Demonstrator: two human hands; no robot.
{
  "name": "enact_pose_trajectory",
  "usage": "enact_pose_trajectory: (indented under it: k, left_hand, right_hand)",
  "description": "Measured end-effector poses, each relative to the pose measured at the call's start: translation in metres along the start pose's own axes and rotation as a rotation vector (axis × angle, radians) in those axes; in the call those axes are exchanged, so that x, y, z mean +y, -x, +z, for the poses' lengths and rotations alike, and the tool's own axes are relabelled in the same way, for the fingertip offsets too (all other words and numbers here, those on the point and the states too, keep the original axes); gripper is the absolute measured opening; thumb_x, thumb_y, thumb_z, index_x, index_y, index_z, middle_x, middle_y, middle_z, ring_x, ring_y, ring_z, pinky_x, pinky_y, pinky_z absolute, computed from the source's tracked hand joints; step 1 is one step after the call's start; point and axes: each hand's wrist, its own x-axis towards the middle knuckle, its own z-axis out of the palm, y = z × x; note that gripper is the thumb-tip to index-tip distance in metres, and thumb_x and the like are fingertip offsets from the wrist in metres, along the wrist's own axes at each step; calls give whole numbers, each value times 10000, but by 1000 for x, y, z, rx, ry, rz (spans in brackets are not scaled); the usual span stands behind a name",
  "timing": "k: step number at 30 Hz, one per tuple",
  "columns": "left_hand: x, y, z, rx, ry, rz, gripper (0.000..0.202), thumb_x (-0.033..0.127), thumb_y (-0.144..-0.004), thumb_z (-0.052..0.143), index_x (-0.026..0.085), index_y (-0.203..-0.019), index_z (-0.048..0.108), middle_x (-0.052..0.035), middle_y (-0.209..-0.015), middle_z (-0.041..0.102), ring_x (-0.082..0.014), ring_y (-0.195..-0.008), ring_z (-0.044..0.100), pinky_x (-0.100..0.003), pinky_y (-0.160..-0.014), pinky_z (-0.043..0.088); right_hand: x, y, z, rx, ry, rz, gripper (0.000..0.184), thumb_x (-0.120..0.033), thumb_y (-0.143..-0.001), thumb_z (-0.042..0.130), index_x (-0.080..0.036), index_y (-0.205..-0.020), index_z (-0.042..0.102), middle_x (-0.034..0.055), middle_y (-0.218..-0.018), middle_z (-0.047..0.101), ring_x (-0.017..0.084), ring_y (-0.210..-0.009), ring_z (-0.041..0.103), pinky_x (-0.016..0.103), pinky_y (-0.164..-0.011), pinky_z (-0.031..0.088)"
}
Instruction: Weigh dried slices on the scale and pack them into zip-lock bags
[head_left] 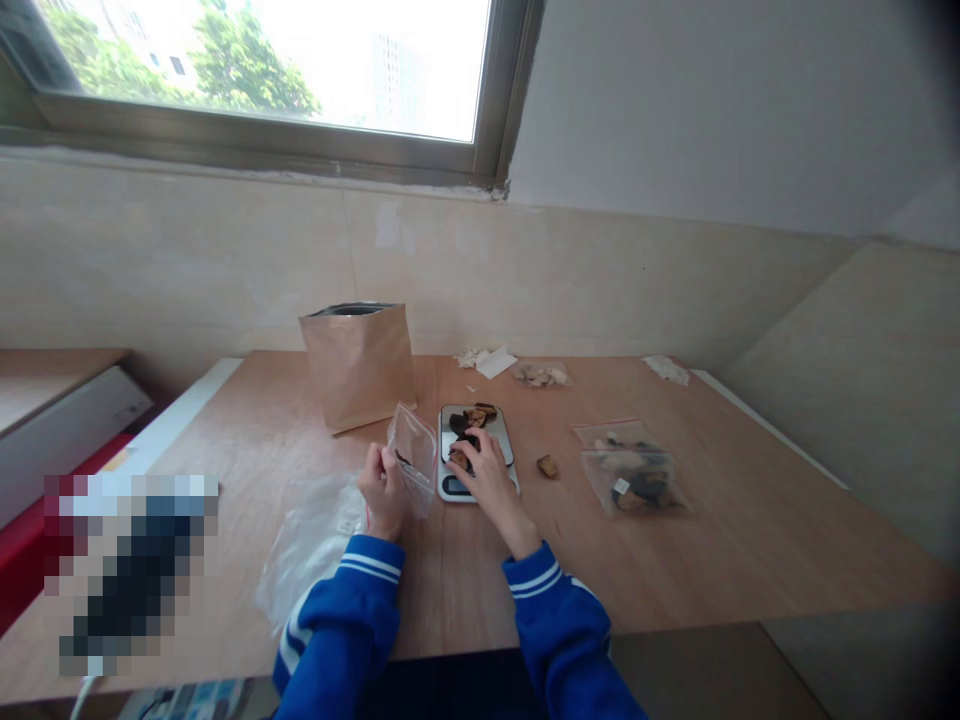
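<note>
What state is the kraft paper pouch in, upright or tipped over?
Upright: the kraft paper pouch stands on its base, silver-lined mouth open.

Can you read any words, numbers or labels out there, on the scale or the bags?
Nothing is legible. The digital scale has a display too small and blurred to read. The white label on the zip bag at right is also too small. The clear bag in the left hand and the kraft pouch show no readable print.
</note>
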Motion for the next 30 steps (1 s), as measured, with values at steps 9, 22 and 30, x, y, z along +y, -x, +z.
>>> enact_pose_trajectory:
  k: [9, 22, 30]
  left_hand:
    - [-1, 0, 1, 5, 11, 0, 344, 338, -915, 432, 210, -602, 366, 63, -515, 358, -93, -484, 342, -227, -488, 276]
    - [-6, 1, -3, -38, 34, 31, 353, 332, -897, 463, 214, -588, 338, 71, -488, 341, -87, -454, 315, -221, -457, 265]
    - [-22, 6, -4, -60, 76, 74, 373, 383, -910, 449, 209, -592, 361, 67, -495, 361, -87, -451, 317, -238, -463, 269]
  right_hand:
    - [7, -1, -12, 159, -423, 54, 135, -236, -902, 550, -212, -923, 681, 70, -980, 624, 205, -948, 640, 325, -850, 524]
    - [-67, -37, -42, 0, -730, 142, 184, -350, -879, 601, -196, -945, 677, 28, -874, 696, 159, -790, 634, 253, -723, 486]
    - [-74, -31, -59, -327, -545, 67, 185, -326, -907, 591, -193, -948, 714, 34, -882, 730, 164, -794, 652, 251, -705, 451]
